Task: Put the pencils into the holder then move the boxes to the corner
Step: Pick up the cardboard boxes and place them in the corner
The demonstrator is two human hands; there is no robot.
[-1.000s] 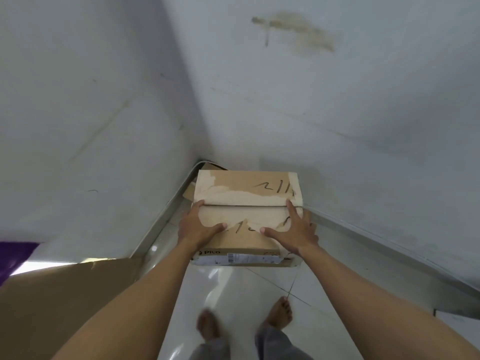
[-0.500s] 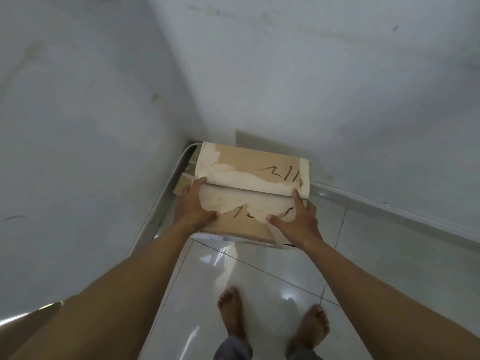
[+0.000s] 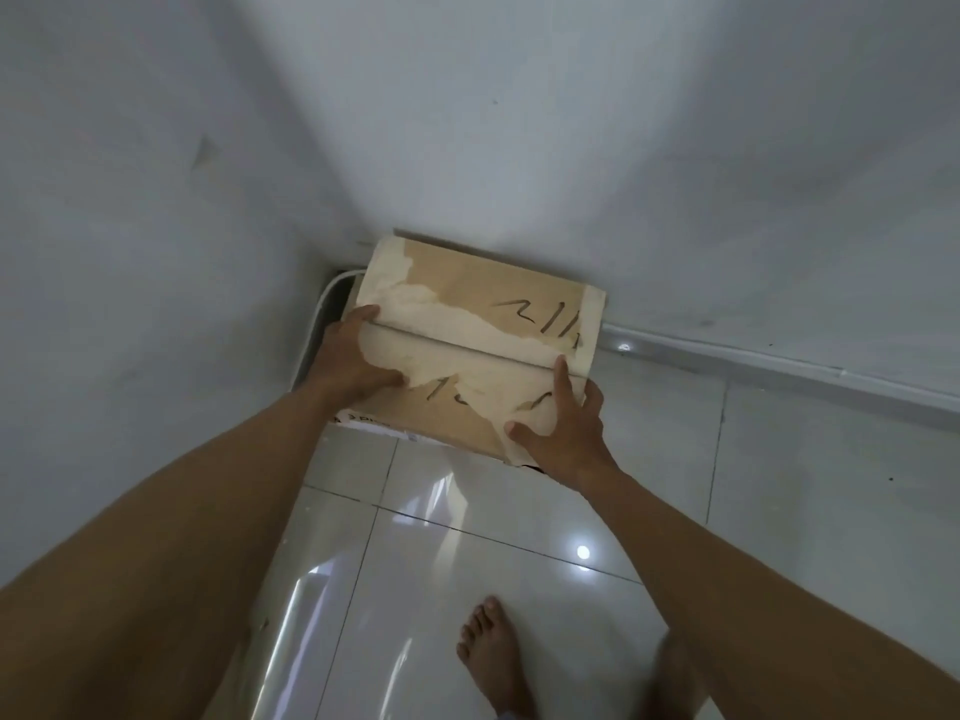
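Observation:
A brown cardboard box (image 3: 467,288) with torn tape and black scribbles on its closed flaps sits deep in the room's corner, its far edge against the right wall. My left hand (image 3: 348,356) grips its left side, fingers over the top edge. My right hand (image 3: 561,428) holds the near right corner, fingers spread on the flap. Whether the box rests on the floor or on something under it is hidden. No pencils or holder are in sight.
Two white walls meet just behind the box. A white cable (image 3: 317,324) runs along the left wall's base. Glossy white floor tiles (image 3: 519,511) stretch toward me, and my bare foot (image 3: 488,652) stands on them.
I have stepped closer and carried the box further into the corner, until its far edge meets the wall. Both hands keep the same hold. The cardboard at lower left has left the view.

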